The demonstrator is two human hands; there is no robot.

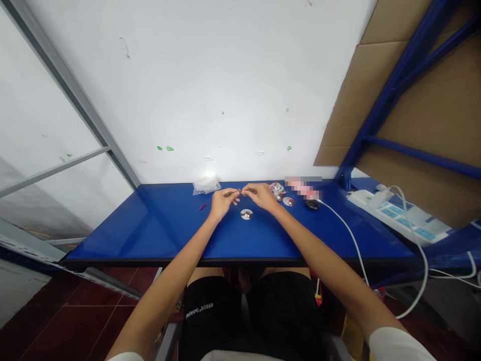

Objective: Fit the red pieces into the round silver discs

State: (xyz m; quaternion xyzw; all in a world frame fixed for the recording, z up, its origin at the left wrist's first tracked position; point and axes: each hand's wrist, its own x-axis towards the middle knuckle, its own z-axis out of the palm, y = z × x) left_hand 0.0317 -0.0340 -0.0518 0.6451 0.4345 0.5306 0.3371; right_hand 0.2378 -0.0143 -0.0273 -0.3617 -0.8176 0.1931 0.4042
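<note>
My left hand and my right hand meet fingertip to fingertip above the blue table. Both are closed in a pinch on something small and dark between them, too tiny to name. Just below them a shiny round metal disc with a domed middle lies flat on the table. A small red looped piece rests to the left of my left hand. Beyond my right wrist lie several similar metal discs with red parts on them, partly overlapping.
On the blue table a clear plastic bag sits at the back edge. A black rounded object and a blurred-out pink item lie at the right. A white cable crosses toward the front, and a white power strip stands far right.
</note>
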